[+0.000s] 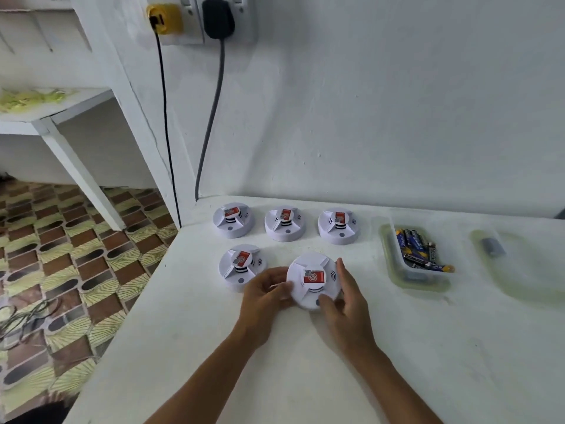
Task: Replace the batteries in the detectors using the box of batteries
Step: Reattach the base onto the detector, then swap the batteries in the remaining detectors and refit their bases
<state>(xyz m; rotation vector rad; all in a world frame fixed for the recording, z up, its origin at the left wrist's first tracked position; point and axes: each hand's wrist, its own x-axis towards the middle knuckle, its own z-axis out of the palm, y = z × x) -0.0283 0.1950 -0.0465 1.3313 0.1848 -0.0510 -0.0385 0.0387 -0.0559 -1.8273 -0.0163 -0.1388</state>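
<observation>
Both hands, left hand (265, 293) and right hand (342, 296), grasp one closed detector (313, 281) on the counter (305, 362); four detectors beyond the grip look untouched, and the battery box (411, 255) sits to its right.

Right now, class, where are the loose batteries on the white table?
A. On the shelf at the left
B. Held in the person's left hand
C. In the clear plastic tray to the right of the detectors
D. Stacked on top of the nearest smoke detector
C: the batteries lie in a heap inside the clear plastic tray, right of the five smoke detectors, while both hands grip the nearest smoke detector.
</observation>
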